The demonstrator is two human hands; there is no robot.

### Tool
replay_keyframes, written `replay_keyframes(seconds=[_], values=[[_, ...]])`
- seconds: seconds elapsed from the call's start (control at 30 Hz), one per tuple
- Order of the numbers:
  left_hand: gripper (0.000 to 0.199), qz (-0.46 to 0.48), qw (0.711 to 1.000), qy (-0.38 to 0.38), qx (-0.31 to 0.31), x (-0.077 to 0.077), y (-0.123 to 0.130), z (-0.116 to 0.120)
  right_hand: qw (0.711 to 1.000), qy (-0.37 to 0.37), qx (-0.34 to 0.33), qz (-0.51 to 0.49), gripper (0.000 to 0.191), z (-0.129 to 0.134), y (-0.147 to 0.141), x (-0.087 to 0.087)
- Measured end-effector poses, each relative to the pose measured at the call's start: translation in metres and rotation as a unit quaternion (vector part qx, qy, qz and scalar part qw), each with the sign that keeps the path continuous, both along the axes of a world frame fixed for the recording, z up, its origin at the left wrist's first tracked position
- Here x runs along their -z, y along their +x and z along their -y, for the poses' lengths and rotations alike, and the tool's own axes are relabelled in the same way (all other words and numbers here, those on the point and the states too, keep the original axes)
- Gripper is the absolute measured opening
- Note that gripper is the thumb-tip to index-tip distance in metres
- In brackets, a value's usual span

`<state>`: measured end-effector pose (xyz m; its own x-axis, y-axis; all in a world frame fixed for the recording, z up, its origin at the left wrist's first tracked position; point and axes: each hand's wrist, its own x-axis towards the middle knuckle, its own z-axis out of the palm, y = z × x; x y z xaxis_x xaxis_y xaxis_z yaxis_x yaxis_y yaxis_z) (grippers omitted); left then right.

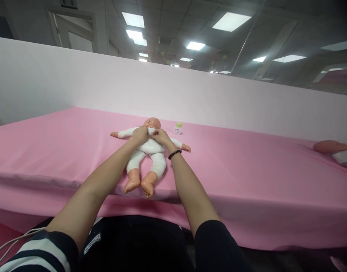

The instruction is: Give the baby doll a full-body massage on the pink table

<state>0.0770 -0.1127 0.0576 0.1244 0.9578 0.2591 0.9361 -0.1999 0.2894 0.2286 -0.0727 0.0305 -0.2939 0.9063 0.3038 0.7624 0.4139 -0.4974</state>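
Note:
A baby doll [151, 146] with a white cloth body lies on its back, its arms spread and its feet toward me. My left hand [141, 135] is closed at the upper chest, just below the chin, with its fingertips on the white cloth. Close beside it, my right hand [161, 136] pinches at the same cloth near the neck. The exact grip of both hands is partly hidden by the fingers. Behind the doll's arm, to the right, stands a small white bottle [177, 130] with a green cap.
A pink sheet [241, 166] covers the long table, its front edge hanging down before me. A low white partition [207, 102] runs along the back, with glass above it. Another doll [330, 148] lies at the far right. White cables [11, 241] run at lower left.

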Motion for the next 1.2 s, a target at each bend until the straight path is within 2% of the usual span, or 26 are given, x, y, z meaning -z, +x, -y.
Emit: replay_keyframes(seconds=[0.2,0.53,0.77,1.07,1.2], values=[[0.042,0.013,0.999,0.028,-0.008,0.001,-0.003,0.0,0.998,0.034,0.044,-0.033,0.031,-0.007,0.001,0.008],[0.037,-0.024,0.999,0.036,0.013,0.011,-0.001,-0.025,0.997,0.064,0.033,-0.004,0.03,-0.011,-0.006,0.015],[0.041,-0.045,0.993,0.103,0.035,0.017,0.002,-0.02,0.991,0.123,0.047,-0.008,0.031,-0.013,-0.009,0.017],[0.036,-0.019,0.995,0.092,0.034,0.02,-0.004,-0.024,0.994,0.105,0.041,0.007,0.03,-0.015,-0.006,0.019],[0.034,0.021,0.995,0.093,0.006,0.023,-0.009,-0.024,0.994,0.104,0.042,0.005,0.03,-0.014,-0.005,0.018]])
